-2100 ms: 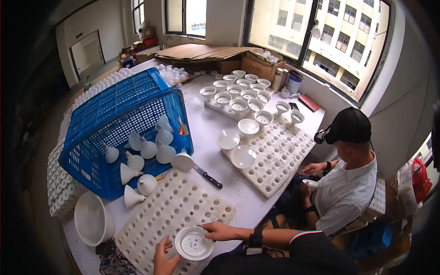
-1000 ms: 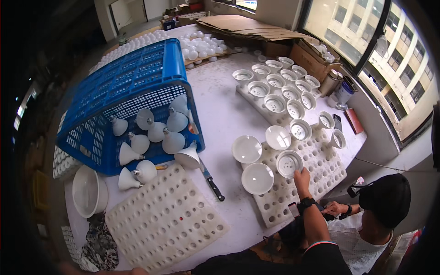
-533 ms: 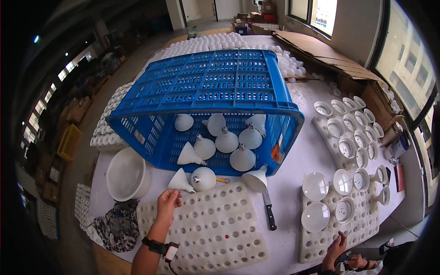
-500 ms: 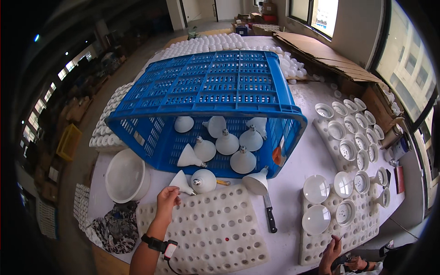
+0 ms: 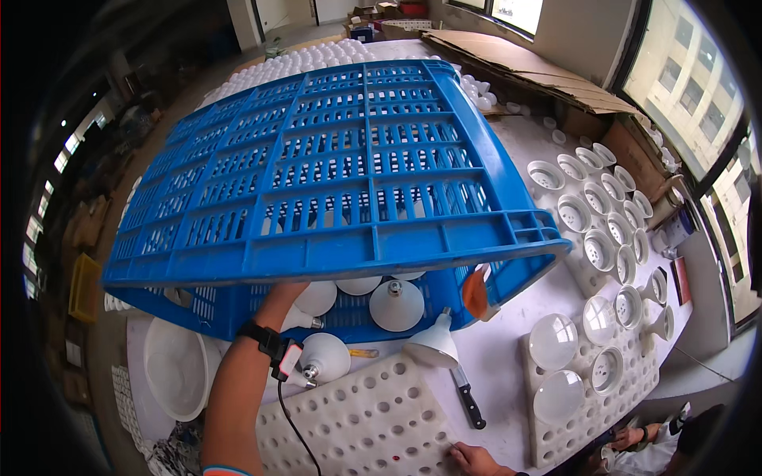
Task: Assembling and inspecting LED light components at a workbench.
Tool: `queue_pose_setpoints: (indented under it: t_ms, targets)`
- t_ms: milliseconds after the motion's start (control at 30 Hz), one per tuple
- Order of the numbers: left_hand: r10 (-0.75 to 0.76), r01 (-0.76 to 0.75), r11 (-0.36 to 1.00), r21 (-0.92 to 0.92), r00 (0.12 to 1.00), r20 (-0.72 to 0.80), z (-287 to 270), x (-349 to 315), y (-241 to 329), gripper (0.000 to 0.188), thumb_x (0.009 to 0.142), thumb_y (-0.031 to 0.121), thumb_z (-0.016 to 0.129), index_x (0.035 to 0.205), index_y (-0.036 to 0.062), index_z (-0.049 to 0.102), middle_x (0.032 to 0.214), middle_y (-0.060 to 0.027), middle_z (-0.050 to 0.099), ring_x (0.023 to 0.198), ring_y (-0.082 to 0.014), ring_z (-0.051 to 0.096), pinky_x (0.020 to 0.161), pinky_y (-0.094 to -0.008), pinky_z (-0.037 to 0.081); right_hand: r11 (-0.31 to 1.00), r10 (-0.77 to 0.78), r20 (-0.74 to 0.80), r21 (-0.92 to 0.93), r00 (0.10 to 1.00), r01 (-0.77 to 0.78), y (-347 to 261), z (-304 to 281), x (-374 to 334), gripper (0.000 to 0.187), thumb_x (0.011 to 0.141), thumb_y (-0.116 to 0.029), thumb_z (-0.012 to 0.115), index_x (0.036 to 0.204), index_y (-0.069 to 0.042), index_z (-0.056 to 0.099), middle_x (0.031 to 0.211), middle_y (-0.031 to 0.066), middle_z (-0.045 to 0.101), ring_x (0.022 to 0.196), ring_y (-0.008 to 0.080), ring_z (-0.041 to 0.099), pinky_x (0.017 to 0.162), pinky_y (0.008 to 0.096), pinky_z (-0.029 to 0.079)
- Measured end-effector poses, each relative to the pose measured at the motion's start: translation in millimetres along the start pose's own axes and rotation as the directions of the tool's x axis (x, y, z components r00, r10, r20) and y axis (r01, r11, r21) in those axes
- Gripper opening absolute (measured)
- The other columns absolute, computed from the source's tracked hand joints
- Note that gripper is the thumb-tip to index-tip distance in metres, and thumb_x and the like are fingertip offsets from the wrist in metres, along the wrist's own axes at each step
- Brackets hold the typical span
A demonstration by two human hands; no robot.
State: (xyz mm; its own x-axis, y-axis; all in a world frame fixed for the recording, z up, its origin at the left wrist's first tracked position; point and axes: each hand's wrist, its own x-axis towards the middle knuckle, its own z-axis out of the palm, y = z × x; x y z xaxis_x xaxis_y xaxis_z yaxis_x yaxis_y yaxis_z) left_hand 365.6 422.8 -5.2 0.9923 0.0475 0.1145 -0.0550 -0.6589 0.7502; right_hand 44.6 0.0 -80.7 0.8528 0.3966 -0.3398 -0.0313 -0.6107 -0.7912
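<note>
My left hand [image 5: 288,293] reaches under the front rim of the blue plastic crate [image 5: 317,254], which lies on its side; its fingers are hidden. White lamp bulbs with metal screw bases lie inside, one bulb [image 5: 396,306] standing base up. Before the crate, another bulb [image 5: 325,356] rests beside my left forearm, and a tilted bulb [image 5: 432,347] leans near a knife [image 5: 468,401] with a black handle. My right hand [image 5: 479,460] has its fingers curled at the right edge of the white perforated foam board [image 5: 357,416]; what they hold, if anything, I cannot make out.
A white basin [image 5: 176,373] stands left. On the right, a second foam board [image 5: 559,444] bears white cups and glossy domes [image 5: 553,341]; more cups [image 5: 599,248] sit behind. An orange piece [image 5: 476,293] is by the crate's right wall. Another person [image 5: 659,448] works at lower right.
My left hand has gone from the bulbs before the crate to inside it. My right hand has moved left to the foam board's edge. The view has shifted closer to the crate.
</note>
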Motion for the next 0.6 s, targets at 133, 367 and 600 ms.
queue_pose_setpoints:
  t_ms: [133, 367, 600]
  targets:
    - [0.013, -0.010, 0.996, -0.088, 0.999, 0.040, 27.8, 22.7, -10.4, 0.023, 0.085, 0.021, 0.059, 0.098, 0.0029, 0.059, 0.093, -0.0098, 0.061, 0.082, -0.0174, 0.060, 0.068, -0.0312, 0.048, 0.941, 0.139, 0.034, 0.306, 0.990, -0.143, -7.6, -11.3, 3.0, 0.024, 0.094, -0.023, 0.047, 0.095, -0.003, 0.060, 0.065, 0.0106, 0.060, 0.057, 0.0208, 0.058, 0.057, 0.0336, 0.047]
    - [0.050, -0.031, 0.977, -0.211, 0.995, 0.085, 58.1, 54.4, -17.2, 0.031, 0.083, 0.026, 0.060, 0.102, 0.0024, 0.057, 0.098, -0.0104, 0.059, 0.088, -0.0181, 0.058, 0.073, -0.0318, 0.047, 0.878, 0.186, 0.122, 0.425, 0.975, -0.221, -24.2, -26.7, 8.3, 0.026, 0.095, -0.024, 0.047, 0.089, -0.003, 0.060, 0.061, 0.0051, 0.057, 0.052, 0.0141, 0.054, 0.052, 0.0298, 0.046]
    - [0.097, -0.051, 0.933, -0.357, 0.989, 0.113, 95.6, 74.1, 1.3, 0.040, 0.081, 0.031, 0.062, 0.107, 0.0019, 0.055, 0.103, -0.0109, 0.058, 0.094, -0.0188, 0.056, 0.078, -0.0324, 0.045, 0.875, 0.152, 0.116, 0.446, 0.982, -0.188, -14.0, -21.6, 7.0, 0.024, 0.094, -0.024, 0.047, 0.090, -0.004, 0.060, 0.070, 0.0109, 0.058, 0.061, 0.0195, 0.054, 0.061, 0.0329, 0.046]
